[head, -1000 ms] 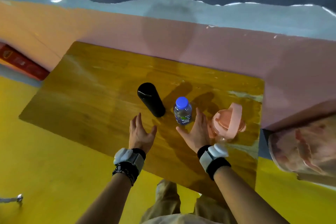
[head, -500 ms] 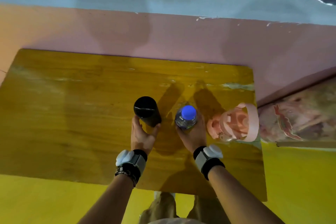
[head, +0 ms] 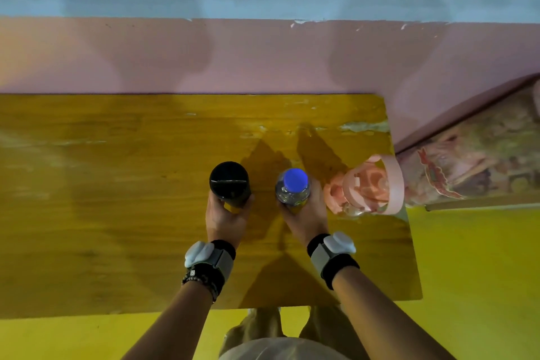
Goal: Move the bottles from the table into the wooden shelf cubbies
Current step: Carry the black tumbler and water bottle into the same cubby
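Left hand (head: 223,218) wrapped around black bottle (head: 230,187), right hand (head: 306,218) closed on blue-capped water bottle (head: 293,191), both upright over the wooden table (head: 117,213); pink bottle (head: 366,188) just beside, ungripped

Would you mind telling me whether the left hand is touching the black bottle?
Touching. The head view shows the left hand wrapped around the black bottle, thumb and fingers against its sides.

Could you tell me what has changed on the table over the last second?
Both hands reached forward and closed: the left hand took hold of the black bottle, the right hand the blue-capped water bottle. The pink bottle stayed untouched; all three are still on the table.
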